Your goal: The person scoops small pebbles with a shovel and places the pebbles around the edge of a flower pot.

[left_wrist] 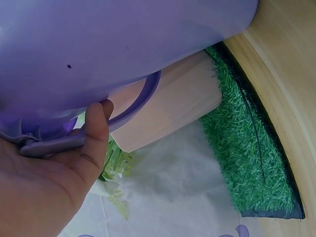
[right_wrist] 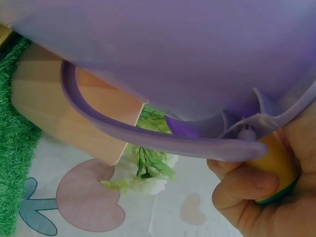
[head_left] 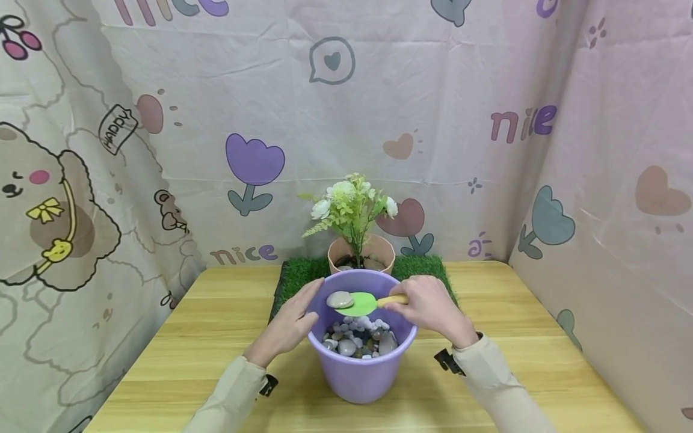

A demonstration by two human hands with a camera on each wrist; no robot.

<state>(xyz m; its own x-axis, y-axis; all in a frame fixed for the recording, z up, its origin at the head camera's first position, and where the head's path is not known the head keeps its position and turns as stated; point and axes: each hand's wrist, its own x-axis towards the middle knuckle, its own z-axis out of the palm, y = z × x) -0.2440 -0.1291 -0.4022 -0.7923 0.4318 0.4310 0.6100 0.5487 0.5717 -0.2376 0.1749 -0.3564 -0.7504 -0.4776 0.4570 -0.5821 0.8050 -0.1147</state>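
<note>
A purple bucket (head_left: pixel 361 377) stands on the table with white pebbles (head_left: pixel 364 325) and larger grey stones (head_left: pixel 346 347) inside. My right hand (head_left: pixel 433 305) grips the yellow handle of a small trowel (head_left: pixel 364 304), whose green blade lies over the bucket's opening. A large smooth stone (head_left: pixel 340 299) rests on the blade's tip. At the left rim, my left hand (head_left: pixel 287 322) holds the bucket, its thumb by the edge and fingers along the outside. The left wrist view shows a finger beside the bucket's handle (left_wrist: pixel 143 96); the thumb is hidden there.
Behind the bucket, a peach flowerpot (head_left: pixel 361 248) with white artificial flowers (head_left: pixel 346 201) stands on a green turf mat (head_left: pixel 303 273). The wooden table (head_left: pixel 216 343) is bordered by a printed cloth backdrop (head_left: pixel 346 108). The bucket's handle hangs on its far side.
</note>
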